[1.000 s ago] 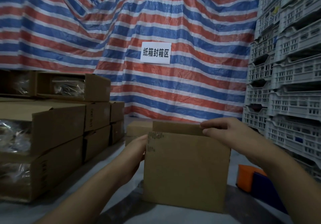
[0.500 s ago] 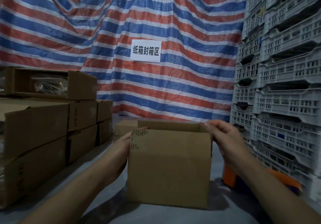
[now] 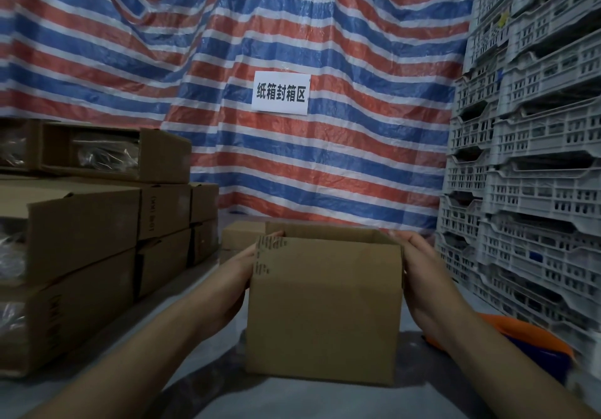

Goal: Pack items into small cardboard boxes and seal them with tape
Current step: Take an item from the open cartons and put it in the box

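Head view: both hands (left (image 3: 240, 275), right (image 3: 419, 275)) flat-fingered against opposite sides of the upright cardboard box (image 3: 322, 314).

Red, white and blue striped tarpaulin (image 3: 325, 44) hanging across the back from 10 to 1 o'clock, bearing a white paper sign (image 3: 280, 93) with black Chinese characters. At 3 o'clock, stacked grey plastic crates (image 3: 533, 145). At 4 o'clock, an orange container (image 3: 533, 331), partly hidden.
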